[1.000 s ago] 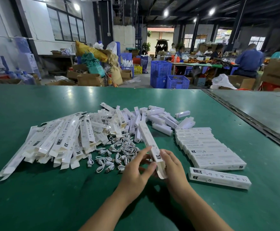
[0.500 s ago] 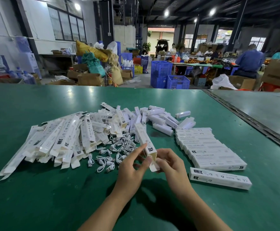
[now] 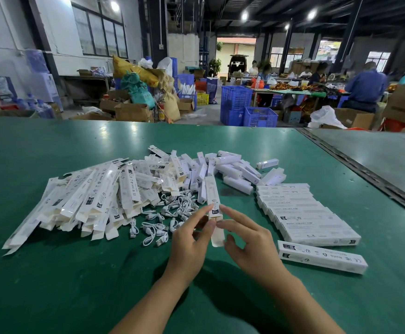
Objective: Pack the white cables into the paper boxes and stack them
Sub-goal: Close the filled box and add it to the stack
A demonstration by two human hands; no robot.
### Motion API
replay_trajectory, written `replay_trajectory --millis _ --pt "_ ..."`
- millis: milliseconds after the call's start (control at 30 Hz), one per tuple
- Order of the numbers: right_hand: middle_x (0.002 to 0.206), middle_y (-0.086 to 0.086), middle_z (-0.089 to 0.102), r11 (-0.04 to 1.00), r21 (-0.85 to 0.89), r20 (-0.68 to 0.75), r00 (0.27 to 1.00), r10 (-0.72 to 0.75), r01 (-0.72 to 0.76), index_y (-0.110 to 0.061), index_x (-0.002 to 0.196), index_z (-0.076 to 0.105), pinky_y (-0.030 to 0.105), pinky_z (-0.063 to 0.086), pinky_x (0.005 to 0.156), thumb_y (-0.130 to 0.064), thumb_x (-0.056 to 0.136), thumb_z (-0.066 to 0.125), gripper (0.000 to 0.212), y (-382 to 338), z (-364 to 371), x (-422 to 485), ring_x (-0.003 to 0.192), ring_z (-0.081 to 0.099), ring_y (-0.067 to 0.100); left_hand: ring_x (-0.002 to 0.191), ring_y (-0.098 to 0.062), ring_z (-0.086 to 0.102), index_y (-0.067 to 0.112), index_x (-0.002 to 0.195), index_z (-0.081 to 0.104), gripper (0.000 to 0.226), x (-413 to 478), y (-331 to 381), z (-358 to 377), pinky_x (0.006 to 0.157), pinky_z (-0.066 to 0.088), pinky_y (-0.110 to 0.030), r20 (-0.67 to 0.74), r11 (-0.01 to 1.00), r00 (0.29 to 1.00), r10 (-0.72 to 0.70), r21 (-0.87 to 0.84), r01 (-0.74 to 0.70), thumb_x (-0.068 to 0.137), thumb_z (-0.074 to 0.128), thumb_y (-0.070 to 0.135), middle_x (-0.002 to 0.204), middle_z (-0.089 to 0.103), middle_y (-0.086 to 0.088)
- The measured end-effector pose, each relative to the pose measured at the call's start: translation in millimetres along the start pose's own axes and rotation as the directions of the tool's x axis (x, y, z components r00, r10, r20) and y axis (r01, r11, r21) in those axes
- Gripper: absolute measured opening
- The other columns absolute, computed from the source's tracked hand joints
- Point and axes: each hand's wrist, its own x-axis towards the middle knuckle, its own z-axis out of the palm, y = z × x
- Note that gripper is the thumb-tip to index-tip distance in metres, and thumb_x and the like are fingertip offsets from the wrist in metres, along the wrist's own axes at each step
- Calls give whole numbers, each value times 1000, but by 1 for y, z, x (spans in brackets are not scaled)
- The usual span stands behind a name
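A long white paper box [image 3: 213, 198] points away from me above the green table [image 3: 52, 273], its near flap open. My left hand [image 3: 190, 239] pinches its near end between thumb and fingers. My right hand [image 3: 247, 239] touches the box's right side with its index fingertip, the other fingers loosely curled. Small coiled white cables [image 3: 165, 218] lie in a heap just left of my hands. A fan of flat, unfolded boxes [image 3: 88, 198] lies at the left. Packed boxes [image 3: 302, 213] lie side by side in a row at the right.
One closed box [image 3: 322, 256] lies alone near my right hand. More small white boxes [image 3: 230, 169] are piled behind the cables. A metal seam [image 3: 365, 169] runs along the table's right side. People work at benches far back right, beside blue crates [image 3: 247, 112].
The box has swung from leaning left to pointing nearly straight away from me, and it sits higher. Both hands shifted along with it; the right hand's grip has loosened to a fingertip touch.
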Motion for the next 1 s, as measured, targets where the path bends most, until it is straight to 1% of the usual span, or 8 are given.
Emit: replay_trajectory --millis 100,200,300,400,533,600,800,1000 --pt "136 -6 58 1000 -7 46 999 -14 14 -13 106 74 10 44 95 8 75 72 38 2 -1 0 116 59 -3 88 3 64 52 121 63 33 2 -1 0 76 47 -11 5 999 1000 -21 -30 22 89 58 55 95 69 26" --pt "129 -8 61 999 -20 1 1000 -29 29 -12 100 74 11 45 95 -6 78 80 24 1 -1 0 111 61 -3 110 7 61 49 119 64 27 2 -2 1 90 48 -11 10 997 999 -36 -72 37 94 56 45 113 67 33" --pt "117 -4 69 999 -33 -85 995 -43 40 -10 95 73 15 51 87 -17 83 76 15 -1 0 1 101 66 0 109 -4 64 44 119 66 28 0 0 1 96 54 -33 27 993 998 -53 -104 55 95 52 47 110 69 23" --pt "104 -6 72 995 -98 -141 990 -30 16 -8 99 70 11 51 75 -12 81 78 20 -2 2 0 83 65 -3 116 -4 62 42 121 64 29 -1 3 2 99 53 -41 46 994 998 -46 -97 51 95 52 40 122 66 26" --pt "104 -7 71 993 -115 -161 986 -52 33 -8 98 71 11 51 75 -7 81 77 18 -1 2 1 83 60 -11 116 -1 62 40 123 63 31 -1 5 3 99 53 -43 41 995 998 -45 -91 48 93 54 46 123 62 33" --pt "111 -7 70 992 -107 -162 984 -77 60 -8 95 72 12 53 78 -7 82 76 14 -1 2 1 88 58 -13 115 -4 63 41 123 63 38 -2 4 3 98 54 -44 26 995 999 -41 -90 43 89 54 56 122 65 26" --pt "110 0 72 993 -82 -178 980 -93 79 -6 95 77 18 55 86 -3 79 78 17 0 3 0 97 70 3 110 -7 65 42 121 64 35 0 1 2 92 56 -39 -23 997 999 -25 -80 23 90 55 57 119 68 17" --pt "104 0 73 996 -57 -186 980 -77 67 -4 88 78 17 55 84 3 75 80 15 2 3 0 92 69 1 107 -10 66 38 121 65 37 0 1 2 90 57 -39 -12 995 1000 -17 -96 16 89 58 55 115 69 15"
